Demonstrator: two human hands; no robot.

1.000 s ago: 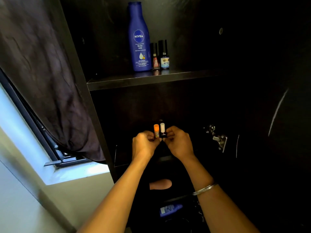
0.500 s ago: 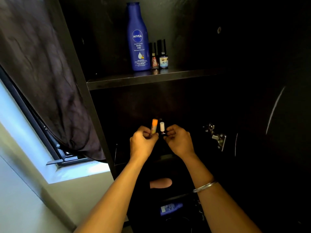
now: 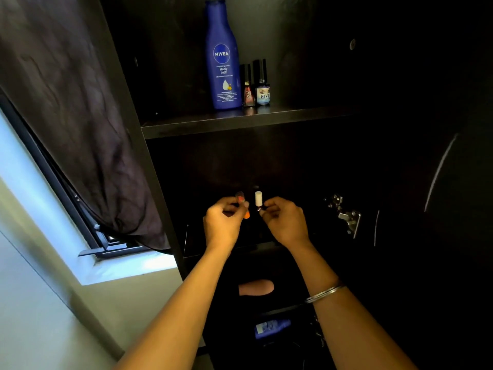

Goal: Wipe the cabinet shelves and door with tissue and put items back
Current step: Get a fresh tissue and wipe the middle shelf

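- just one view here, a wide-angle cam on the person's head, so no second view shares the scene
- it faces forward into a dark cabinet (image 3: 266, 166), pitched slightly up so the upper shelf (image 3: 240, 121) sits near the top
- pretty close in: both forearms run up from the bottom edge, hands mid-frame
- a window (image 3: 40, 198) sits off to the left edge, the cabinet's open door (image 3: 426, 182) on the right

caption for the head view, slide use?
Left hand pinches an orange tube, right hand a white-capped bottle, below the lotion shelf.
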